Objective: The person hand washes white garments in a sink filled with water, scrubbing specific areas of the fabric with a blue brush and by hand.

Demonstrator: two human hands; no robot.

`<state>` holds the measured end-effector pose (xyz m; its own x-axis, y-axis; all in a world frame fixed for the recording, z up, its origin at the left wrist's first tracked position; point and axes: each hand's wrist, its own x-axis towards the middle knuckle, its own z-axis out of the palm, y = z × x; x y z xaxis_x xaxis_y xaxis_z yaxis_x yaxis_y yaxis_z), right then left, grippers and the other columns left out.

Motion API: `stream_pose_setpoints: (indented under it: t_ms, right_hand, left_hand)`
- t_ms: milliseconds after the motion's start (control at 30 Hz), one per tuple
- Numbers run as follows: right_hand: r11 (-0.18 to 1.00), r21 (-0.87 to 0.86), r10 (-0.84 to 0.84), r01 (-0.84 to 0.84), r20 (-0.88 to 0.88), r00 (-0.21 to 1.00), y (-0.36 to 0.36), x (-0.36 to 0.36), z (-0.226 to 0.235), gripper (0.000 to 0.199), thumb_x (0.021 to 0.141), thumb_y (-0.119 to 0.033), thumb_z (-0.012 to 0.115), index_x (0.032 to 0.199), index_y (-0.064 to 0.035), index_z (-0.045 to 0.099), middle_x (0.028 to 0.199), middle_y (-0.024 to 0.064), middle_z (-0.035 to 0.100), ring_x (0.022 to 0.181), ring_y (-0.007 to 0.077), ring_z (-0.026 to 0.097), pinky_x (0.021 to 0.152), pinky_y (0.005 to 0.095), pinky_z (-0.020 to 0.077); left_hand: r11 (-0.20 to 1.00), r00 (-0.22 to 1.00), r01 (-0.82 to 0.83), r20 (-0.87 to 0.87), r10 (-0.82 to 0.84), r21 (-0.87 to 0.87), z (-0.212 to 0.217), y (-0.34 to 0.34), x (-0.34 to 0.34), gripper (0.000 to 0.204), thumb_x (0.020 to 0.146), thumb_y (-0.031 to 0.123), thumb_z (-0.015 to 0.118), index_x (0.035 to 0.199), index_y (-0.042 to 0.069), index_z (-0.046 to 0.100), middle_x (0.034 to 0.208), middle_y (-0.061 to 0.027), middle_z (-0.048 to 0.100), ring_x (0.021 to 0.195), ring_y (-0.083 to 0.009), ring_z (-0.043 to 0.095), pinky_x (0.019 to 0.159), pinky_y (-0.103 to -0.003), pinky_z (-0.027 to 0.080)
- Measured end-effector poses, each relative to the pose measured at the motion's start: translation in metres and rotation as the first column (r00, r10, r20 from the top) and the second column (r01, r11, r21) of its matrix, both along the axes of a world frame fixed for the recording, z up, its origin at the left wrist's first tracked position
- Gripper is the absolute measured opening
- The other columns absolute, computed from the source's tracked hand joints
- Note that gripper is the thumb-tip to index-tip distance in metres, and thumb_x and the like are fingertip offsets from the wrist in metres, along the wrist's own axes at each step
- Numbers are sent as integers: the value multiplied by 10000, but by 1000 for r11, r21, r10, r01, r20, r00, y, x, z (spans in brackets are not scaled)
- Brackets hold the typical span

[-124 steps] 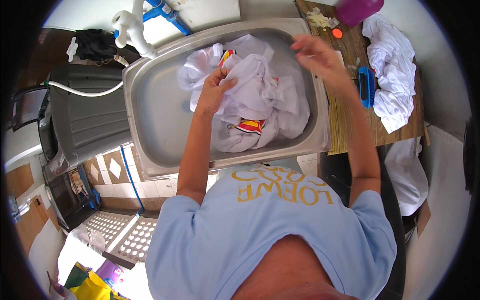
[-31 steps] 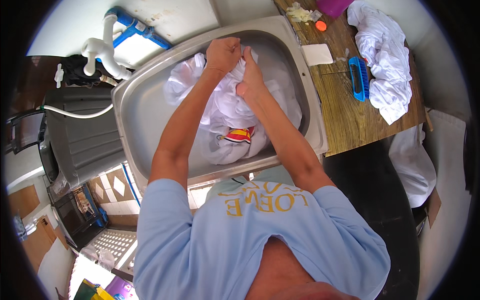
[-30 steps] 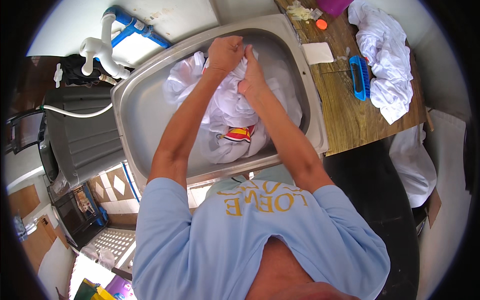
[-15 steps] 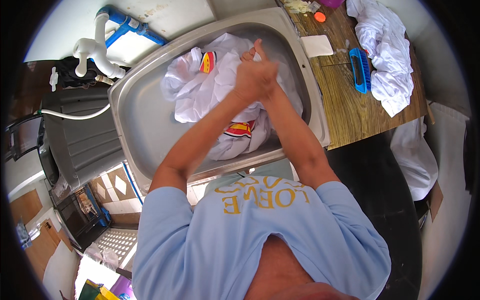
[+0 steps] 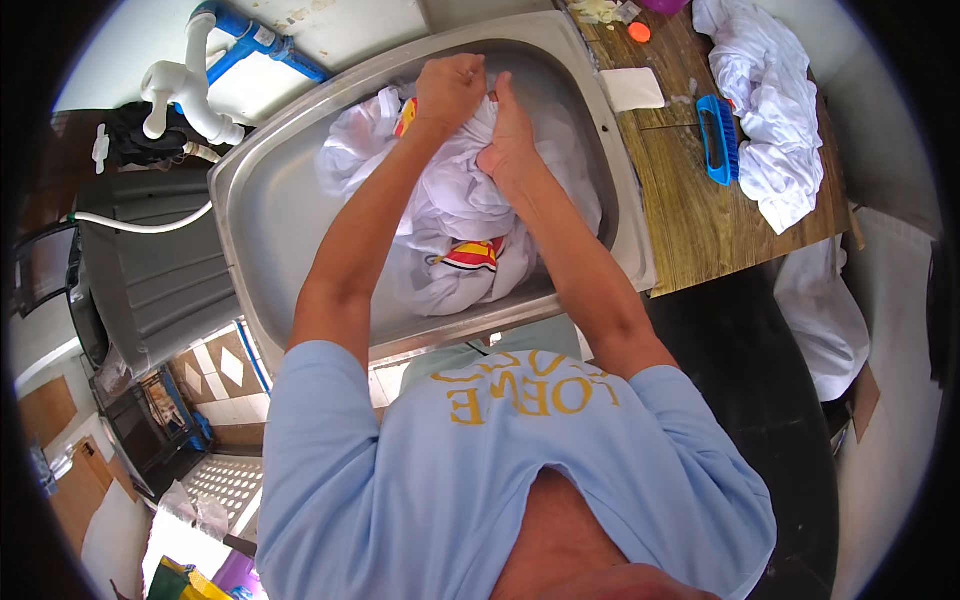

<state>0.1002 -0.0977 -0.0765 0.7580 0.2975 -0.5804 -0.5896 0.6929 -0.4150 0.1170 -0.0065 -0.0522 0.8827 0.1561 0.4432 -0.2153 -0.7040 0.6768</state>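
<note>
A wet white garment (image 5: 460,195) with red and yellow striped trim lies bunched in the water of a steel sink (image 5: 250,240). My left hand (image 5: 452,92) is closed in a fist over the cloth's far part, gripping a fold. Just to its right, my right hand (image 5: 510,135) has its thumb up and its fingers curled round another fold; the fingertips are partly hidden. One trim patch shows beside the left wrist, another near the sink's front side.
A wooden counter (image 5: 675,220) on the right bears a blue scrubbing brush (image 5: 716,140), a pale square cloth (image 5: 632,90), an orange cap (image 5: 639,33) and a heap of white laundry (image 5: 775,110). A white tap (image 5: 165,90) stands at the far left, above a grey ridged plastic panel (image 5: 150,260).
My hands, pressed together and blurred before, are now a little apart. The left has moved up and left, the right slightly down. The cloth between them has shifted.
</note>
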Motion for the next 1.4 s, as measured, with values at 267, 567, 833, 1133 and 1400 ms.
stream_pose_setpoints:
  t_ms: [267,567,833,1133,1400]
  right_hand:
    - [987,155,13,-27,88,996,-14,2,5,415,853,-536,576,737,-151,474,675,9,503,690,183,548,677,359,487]
    - [973,230,-64,30,140,988,-27,16,14,310,829,-396,664,816,-114,535,778,21,564,729,174,568,768,358,492]
    - [967,230,10,-111,401,916,-36,16,26,125,863,-155,630,943,-74,578,916,26,633,848,136,598,800,284,487]
    - [981,186,-29,-54,416,909,-36,17,27,76,904,-179,586,904,-104,574,856,-8,611,811,100,580,777,273,488]
    - [980,195,-29,-46,366,930,-43,21,30,192,917,-280,573,877,-93,569,847,15,603,794,137,584,750,304,493]
  left_hand:
    - [997,970,77,233,-75,1,-29,-9,-12,195,806,213,623,700,49,610,584,-128,545,521,-296,541,499,-370,414]
    - [687,959,-36,-218,-180,-725,9,24,-21,448,922,424,550,620,103,468,592,100,296,558,-36,235,476,-227,210]
    - [486,936,44,-134,-326,-873,-2,36,-22,334,900,358,610,656,149,518,612,130,349,561,-1,252,485,-192,216]
    - [370,824,29,-187,-535,-929,11,39,-34,187,896,238,621,953,61,618,864,19,610,765,-67,549,704,-232,444]
    - [349,844,40,-155,-513,-936,30,24,-45,191,872,187,645,976,27,637,903,-17,661,810,-87,609,738,-242,479]
